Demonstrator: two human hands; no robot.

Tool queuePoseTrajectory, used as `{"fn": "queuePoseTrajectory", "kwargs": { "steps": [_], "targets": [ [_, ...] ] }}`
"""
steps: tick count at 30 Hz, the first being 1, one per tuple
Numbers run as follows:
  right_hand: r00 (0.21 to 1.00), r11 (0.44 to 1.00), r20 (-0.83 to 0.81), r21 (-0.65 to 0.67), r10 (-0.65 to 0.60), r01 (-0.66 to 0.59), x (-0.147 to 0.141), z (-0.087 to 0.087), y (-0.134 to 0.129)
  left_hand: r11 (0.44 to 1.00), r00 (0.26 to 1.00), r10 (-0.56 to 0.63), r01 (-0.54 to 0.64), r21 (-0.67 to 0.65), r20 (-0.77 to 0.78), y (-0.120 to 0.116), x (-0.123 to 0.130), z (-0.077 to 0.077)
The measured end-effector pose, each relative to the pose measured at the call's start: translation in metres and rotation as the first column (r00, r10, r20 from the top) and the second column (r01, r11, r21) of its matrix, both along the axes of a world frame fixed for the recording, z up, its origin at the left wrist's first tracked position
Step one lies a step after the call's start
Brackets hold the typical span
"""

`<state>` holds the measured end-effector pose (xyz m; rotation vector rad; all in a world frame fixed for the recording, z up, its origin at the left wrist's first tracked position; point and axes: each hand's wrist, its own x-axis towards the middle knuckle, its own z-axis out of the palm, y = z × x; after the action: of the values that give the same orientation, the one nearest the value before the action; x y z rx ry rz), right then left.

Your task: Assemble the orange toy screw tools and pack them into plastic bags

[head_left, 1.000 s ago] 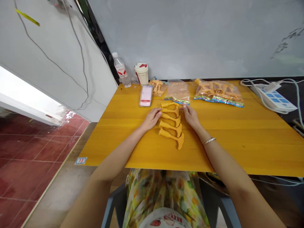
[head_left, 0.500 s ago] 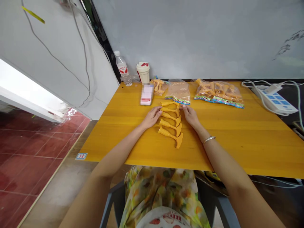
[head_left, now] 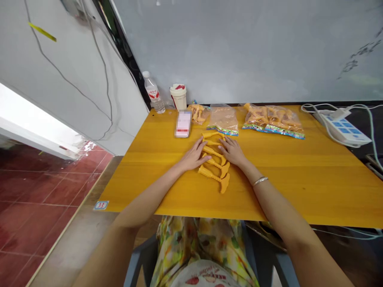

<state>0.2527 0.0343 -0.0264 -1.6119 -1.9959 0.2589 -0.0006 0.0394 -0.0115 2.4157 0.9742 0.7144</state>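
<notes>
Your left hand (head_left: 194, 156) and right hand (head_left: 232, 152) lie open and apart on the yellow wooden table (head_left: 143, 191), clamped on nothing, their fingers resting on the row of orange plastic pieces (head_left: 214, 167) running away from you between them. Beyond the row sit clear bags (head_left: 273, 122) of more orange pieces, with a blurred flat item (head_left: 183, 124) to their left and a power strip (head_left: 344, 131) at far right.

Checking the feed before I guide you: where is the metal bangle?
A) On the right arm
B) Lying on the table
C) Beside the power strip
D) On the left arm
A: the metal bangle circles the forearm leading to the right hand.
</notes>
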Motion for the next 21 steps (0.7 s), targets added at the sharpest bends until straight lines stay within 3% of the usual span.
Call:
{"fn": "queuePoseTrajectory", "kwargs": {
  "steps": [3, 7, 9, 11, 14, 17, 21],
  "targets": [
    [0.994, 0.999, 0.105, -0.040, 0.011, -0.007, -0.001, -0.001, -0.001, 0.995, 0.998, 0.033, -0.029, 0.092, -0.044, 0.006, 0.004, 0.007],
    [0.993, 1.000, 0.121, -0.025, 0.010, -0.007, 0.001, -0.001, 0.001, 0.982, 0.990, 0.137, -0.133, 0.133, -0.023, 0.042, 0.032, 0.030],
    [0.995, 1.000, 0.098, -0.011, 0.014, -0.013, 0.003, -0.001, 0.001, 0.978, 0.976, 0.206, -0.207, 0.000, -0.065, 0.065, 0.055, 0.042],
    [0.998, 1.000, 0.058, 0.002, 0.020, -0.020, 0.004, 0.000, 0.001, 0.928, 0.943, 0.316, -0.330, -0.172, -0.103, 0.085, 0.076, 0.051],
    [0.999, 0.999, -0.006, 0.029, 0.035, -0.035, 0.007, 0.000, 0.000, 0.884, 0.924, 0.377, -0.381, -0.271, -0.068, 0.100, 0.095, 0.061],
    [0.999, 0.998, -0.030, 0.044, 0.044, -0.043, 0.009, -0.002, 0.001, 0.921, 0.922, 0.360, -0.326, -0.215, 0.144, 0.098, 0.090, 0.068],
    [0.998, 0.999, -0.054, 0.033, 0.039, -0.038, 0.010, -0.007, 0.006, 0.937, 0.861, 0.349, -0.312, -0.157, 0.369, 0.082, 0.052, 0.079]
  ]
}}
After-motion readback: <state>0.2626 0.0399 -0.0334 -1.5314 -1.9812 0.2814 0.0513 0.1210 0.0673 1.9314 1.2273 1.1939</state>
